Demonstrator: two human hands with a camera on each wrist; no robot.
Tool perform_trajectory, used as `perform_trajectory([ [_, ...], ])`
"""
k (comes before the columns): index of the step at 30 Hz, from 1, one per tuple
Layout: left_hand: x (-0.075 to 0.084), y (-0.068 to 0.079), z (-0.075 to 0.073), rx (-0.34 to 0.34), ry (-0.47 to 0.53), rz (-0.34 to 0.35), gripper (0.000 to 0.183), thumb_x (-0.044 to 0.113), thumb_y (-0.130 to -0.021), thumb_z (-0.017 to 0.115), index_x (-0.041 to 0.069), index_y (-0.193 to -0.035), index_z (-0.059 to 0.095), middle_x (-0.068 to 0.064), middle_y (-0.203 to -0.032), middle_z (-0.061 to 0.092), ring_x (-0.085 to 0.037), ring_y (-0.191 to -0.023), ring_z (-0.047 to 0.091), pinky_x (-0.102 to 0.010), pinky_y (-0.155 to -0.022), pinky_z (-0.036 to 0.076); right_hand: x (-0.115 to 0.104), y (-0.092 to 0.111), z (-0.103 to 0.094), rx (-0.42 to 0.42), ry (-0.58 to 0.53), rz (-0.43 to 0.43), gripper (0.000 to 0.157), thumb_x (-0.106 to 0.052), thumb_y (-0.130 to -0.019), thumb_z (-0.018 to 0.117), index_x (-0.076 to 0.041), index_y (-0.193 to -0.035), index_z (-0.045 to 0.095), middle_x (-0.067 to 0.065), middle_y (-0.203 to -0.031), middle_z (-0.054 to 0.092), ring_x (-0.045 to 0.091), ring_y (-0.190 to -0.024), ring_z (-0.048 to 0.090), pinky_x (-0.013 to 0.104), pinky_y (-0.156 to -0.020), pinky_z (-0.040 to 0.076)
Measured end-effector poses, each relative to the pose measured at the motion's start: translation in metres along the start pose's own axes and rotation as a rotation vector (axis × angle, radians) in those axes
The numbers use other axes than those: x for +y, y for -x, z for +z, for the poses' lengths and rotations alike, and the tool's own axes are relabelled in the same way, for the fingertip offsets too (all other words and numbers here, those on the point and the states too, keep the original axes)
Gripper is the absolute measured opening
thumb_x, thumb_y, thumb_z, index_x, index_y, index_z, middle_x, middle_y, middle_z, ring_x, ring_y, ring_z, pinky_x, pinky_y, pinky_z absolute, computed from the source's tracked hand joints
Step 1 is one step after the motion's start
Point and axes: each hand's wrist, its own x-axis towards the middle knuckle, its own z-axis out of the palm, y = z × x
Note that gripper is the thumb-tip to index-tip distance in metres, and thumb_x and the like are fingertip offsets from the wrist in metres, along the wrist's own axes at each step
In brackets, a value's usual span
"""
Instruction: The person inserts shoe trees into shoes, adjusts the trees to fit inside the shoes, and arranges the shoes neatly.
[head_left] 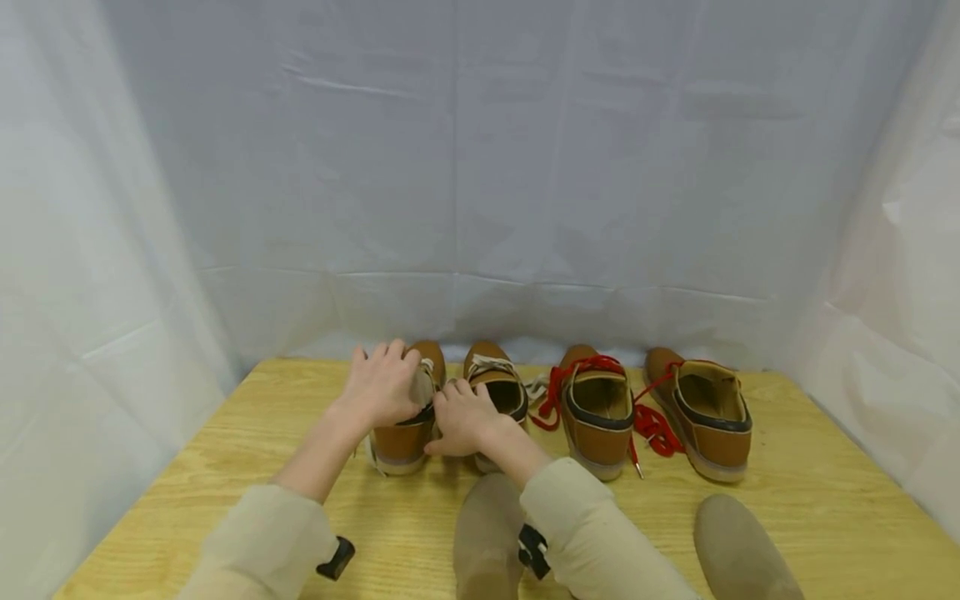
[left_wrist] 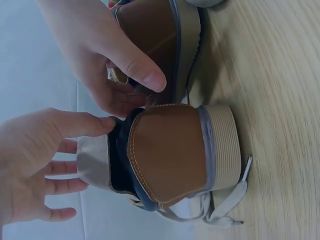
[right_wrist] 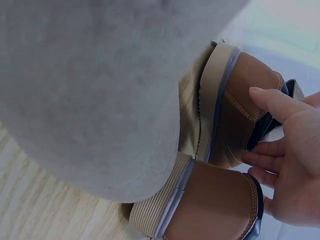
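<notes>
At the left end of a row stands a brown lace-up shoe [head_left: 400, 446], heel towards me, with pale laces trailing. My left hand [head_left: 382, 387] holds its raised pale tongue [left_wrist: 94, 160], thumb at the near edge and fingers behind it. Beside it my right hand [head_left: 465, 421] reaches in between this shoe and a second brown shoe [head_left: 483, 350]. In the right wrist view, the right thumb [right_wrist: 272, 100] lies straight along the first shoe's side. The other right fingers bend loosely near the collar.
Farther right stand two more brown shoes [head_left: 600, 437] [head_left: 720, 450] with loose red laces [head_left: 656, 429]. All sit on a wood-grain surface [head_left: 390, 533] before a pale sheet backdrop [head_left: 450, 208]. Two rounded beige-grey shapes [head_left: 487, 533] [head_left: 738, 542] rise near the front.
</notes>
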Motion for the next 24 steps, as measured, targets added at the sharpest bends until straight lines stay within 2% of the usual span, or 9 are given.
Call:
perform_trajectory([
  [6,0.0019,-0.0019,0.0024,-0.026,0.060,-0.047,0.063,0.029,-0.073,0.075,0.004,-0.125,0.050,-0.019,-0.114,0.048,-0.038,-0.102,0.048,-0.058,-0.082,0.035,-0.0002,0.0000,-0.0003,0.007,0.011,0.002,0.070,-0.059,-0.085,0.054,-0.012,-0.136,0.042,0.006,-0.142,0.036,0.023,-0.128,0.031,0.045,-0.100,0.030],
  [18,-0.0002,-0.0044,0.0054,-0.005,0.023,-0.017,0.062,0.033,-0.072,0.079,0.008,-0.124,0.053,-0.016,-0.115,0.050,-0.037,-0.101,0.049,-0.057,-0.080,0.037,0.0004,-0.0019,0.0001,0.002,0.014,0.004,0.070,-0.058,-0.085,0.053,-0.013,-0.136,0.041,0.006,-0.142,0.035,0.023,-0.130,0.030,0.044,-0.101,0.029],
  [24,-0.0019,-0.0038,0.0079,-0.007,0.011,-0.010,0.061,0.033,-0.074,0.078,0.006,-0.123,0.053,-0.016,-0.118,0.050,-0.037,-0.103,0.049,-0.059,-0.082,0.036,-0.0003,-0.0022,-0.0010,0.002,0.020,-0.006,0.071,-0.058,-0.085,0.053,-0.012,-0.137,0.041,0.007,-0.143,0.035,0.023,-0.130,0.030,0.044,-0.101,0.030],
])
